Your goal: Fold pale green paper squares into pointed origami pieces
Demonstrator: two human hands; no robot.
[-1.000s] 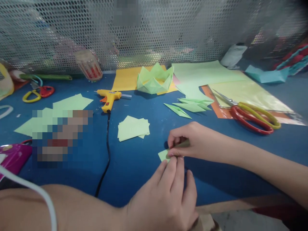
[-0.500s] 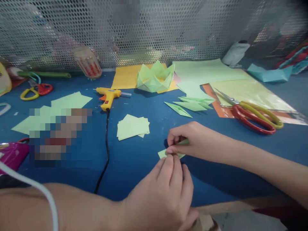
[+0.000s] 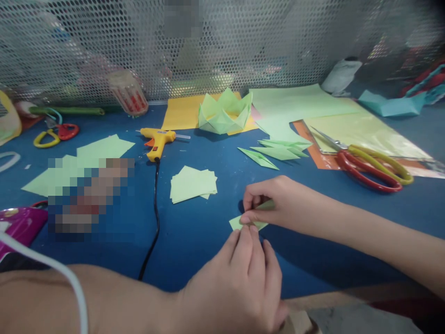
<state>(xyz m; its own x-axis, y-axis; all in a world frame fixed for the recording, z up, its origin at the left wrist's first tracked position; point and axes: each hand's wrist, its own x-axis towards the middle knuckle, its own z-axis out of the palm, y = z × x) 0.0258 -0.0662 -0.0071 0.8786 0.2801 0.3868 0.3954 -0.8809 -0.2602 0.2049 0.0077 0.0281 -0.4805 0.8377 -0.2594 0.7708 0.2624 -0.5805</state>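
A small light green paper piece [image 3: 235, 223] lies low over the blue table, mostly covered by my fingers. My right hand [image 3: 269, 199] pinches it from above, thumb and fingertips pressed together. My left hand [image 3: 243, 278] comes from below with its fingers bunched, the tips meeting the same paper beside the right thumb. Just beyond my hands are several folded pointed green paper pieces [image 3: 281, 150]. Left of them rests a stack of small green paper rectangles [image 3: 193, 184]. The fold under my fingertips is hidden.
A yellow glue gun [image 3: 157, 141] trails a black cord toward me. Behind stands a green folded-paper bowl [image 3: 225, 111] on yellow paper. Large scissors [image 3: 368, 169] lie at right; smaller scissors [image 3: 55, 134] lie at left. A perforated metal panel [image 3: 222, 51] closes the back.
The view has shifted very slightly, so things at the left sit a little further right. Both hands keep their hold on the paper, with only a tiny finger movement.
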